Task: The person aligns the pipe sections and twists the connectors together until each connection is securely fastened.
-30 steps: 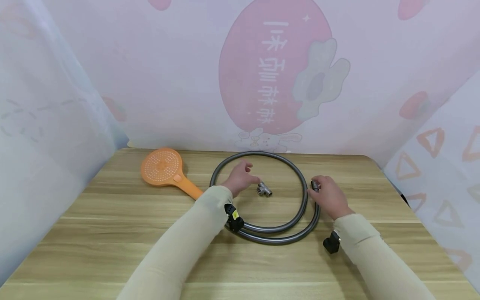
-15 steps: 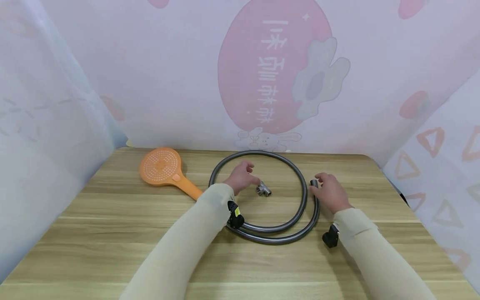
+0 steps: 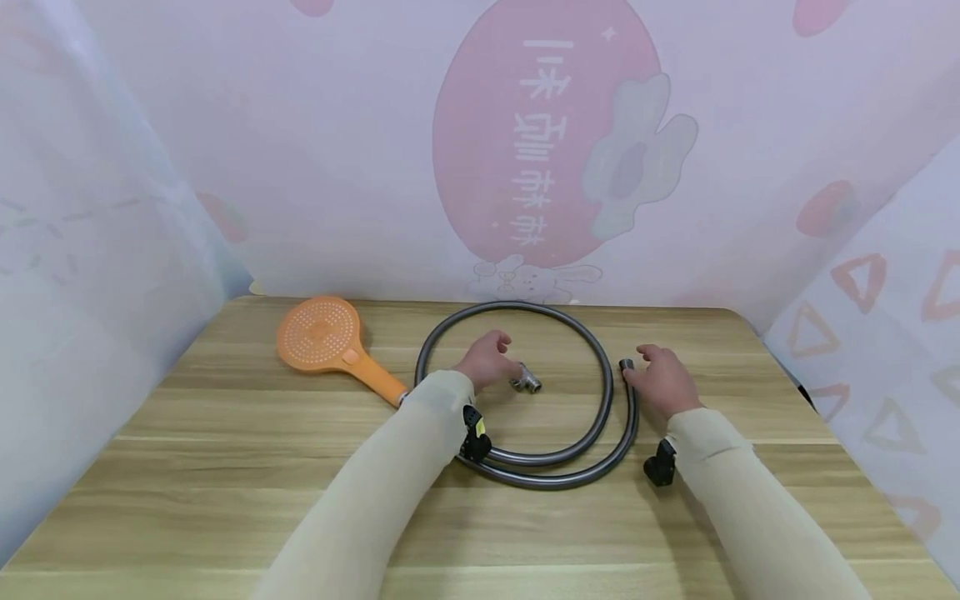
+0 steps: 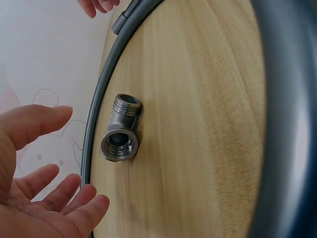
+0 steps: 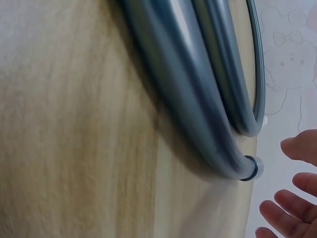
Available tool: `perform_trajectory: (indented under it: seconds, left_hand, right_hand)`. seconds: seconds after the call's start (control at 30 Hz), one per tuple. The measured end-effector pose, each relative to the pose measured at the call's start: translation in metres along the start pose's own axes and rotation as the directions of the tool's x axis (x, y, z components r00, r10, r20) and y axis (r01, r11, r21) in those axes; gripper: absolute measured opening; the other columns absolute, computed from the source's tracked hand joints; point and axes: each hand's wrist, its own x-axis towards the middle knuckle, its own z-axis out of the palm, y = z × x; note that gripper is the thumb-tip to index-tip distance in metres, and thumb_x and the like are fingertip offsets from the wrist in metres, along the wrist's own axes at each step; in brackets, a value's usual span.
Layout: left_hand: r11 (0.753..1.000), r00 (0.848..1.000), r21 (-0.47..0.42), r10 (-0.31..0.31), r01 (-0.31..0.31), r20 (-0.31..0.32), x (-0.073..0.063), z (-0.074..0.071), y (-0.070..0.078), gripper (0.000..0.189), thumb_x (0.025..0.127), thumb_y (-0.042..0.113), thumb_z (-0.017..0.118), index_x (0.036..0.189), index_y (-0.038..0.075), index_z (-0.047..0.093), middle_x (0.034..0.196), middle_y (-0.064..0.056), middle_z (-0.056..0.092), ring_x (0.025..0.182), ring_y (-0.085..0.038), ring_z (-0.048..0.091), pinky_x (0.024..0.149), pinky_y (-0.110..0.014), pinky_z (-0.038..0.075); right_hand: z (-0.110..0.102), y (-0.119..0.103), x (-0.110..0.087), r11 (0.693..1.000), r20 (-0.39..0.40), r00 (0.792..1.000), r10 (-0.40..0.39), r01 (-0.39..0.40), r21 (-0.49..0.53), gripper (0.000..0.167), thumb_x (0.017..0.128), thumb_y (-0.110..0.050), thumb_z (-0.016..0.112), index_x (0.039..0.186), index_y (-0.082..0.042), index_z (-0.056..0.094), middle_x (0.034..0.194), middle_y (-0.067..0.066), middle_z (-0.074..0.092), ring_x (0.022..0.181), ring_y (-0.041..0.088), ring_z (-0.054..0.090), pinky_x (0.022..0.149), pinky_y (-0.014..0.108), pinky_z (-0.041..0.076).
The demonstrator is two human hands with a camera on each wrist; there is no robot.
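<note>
From my distance I see a small screened-off work place; whether it belongs to a home, a lab or an office, I cannot tell. Pale printed sheets (image 3: pixel 337 167) close the back and both sides of the wood-grain counter (image 3: pixel 225 492). On them are strawberries (image 3: pixel 823 208), a pink oval (image 3: pixel 480 133) with writing (image 3: pixel 532 179), and a cartoon rabbit (image 3: pixel 531 280).

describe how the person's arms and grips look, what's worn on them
Both the left sleeve and right sleeve are long, plain and cream, reaching the wrists. Left grip and right grip are bare, without gloves. A small black left camera with a yellow mark and a black right camera sit at the wrists.
</note>
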Motion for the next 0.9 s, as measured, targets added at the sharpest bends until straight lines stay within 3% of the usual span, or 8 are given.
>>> perform_trajectory:
  seconds: [0.53, 0.9]
  left_hand:
    - [0.998, 1.000, 0.057, 0.005, -0.006, 0.024, 0.004, 0.007, -0.007, 0.065, 0.079, 0.003, 0.072, 0.136, -0.003, 0.043, 0.138, -0.022, 0.046, 0.122, -0.033, 0.047, 0.102, -0.043, 0.040]
    - [0.995, 0.999, 0.099, -0.036, 0.033, 0.028, 0.011, 0.009, -0.010, 0.066, 0.078, 0.005, 0.075, 0.136, 0.000, 0.044, 0.137, -0.019, 0.047, 0.118, -0.031, 0.049, 0.099, -0.042, 0.043]
  right_hand:
    - [0.005, 0.004, 0.010, 0.998, 0.040, 0.998, 0.057, -0.058, 0.021, 0.060, 0.093, -0.024, 0.056, 0.140, 0.010, 0.038, 0.140, 0.030, 0.044, 0.124, 0.046, 0.046, 0.101, 0.055, 0.039]
    - [0.007, 0.011, 0.012, 0.998, 0.046, 0.997, 0.065, -0.065, 0.005, 0.060, 0.093, -0.024, 0.055, 0.139, 0.011, 0.039, 0.134, 0.034, 0.047, 0.122, 0.046, 0.047, 0.100, 0.054, 0.040]
